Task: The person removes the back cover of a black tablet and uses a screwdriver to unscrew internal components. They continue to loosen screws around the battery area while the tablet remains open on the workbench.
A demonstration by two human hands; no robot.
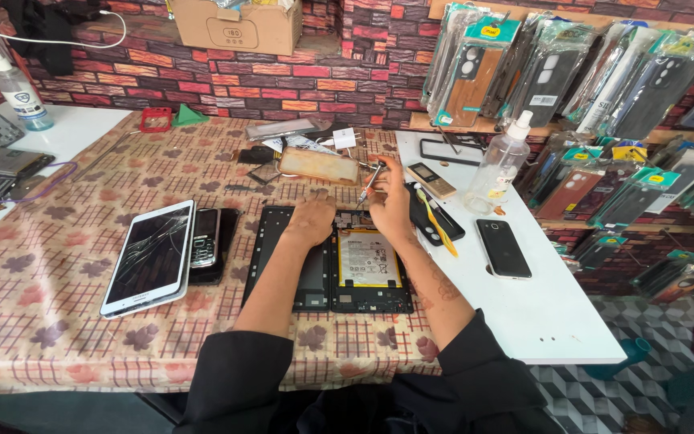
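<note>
A person sits at a tabletop (58,321) covered with a patterned cloth, both hands working over an opened tablet (367,261). The tablet lies flat just below the hands, its back cover already off, so the pale battery and the dark circuit board at its top end are exposed; the removed black frame (279,249) lies just beside it, under the left forearm. The left hand (312,219) rests palm down on the top edge of the tablet and frame, fingers together and curled, steadying them; it grips nothing visible. The right hand (389,202) pinches a slim screwdriver (369,184), its tip angled down toward the board at the tablet's upper end. Judging from this, opening is done and work on the inner parts is under way, with the battery still in place. The tablet's long axis runs away from the person, top end pointing toward the far brick wall. Left of the left hand lie a white tablet with a cracked screen (149,257) and a small keypad phone (205,238). Right of the right hand sit a black smartphone (503,247) and a clear spray bottle (498,166).
</note>
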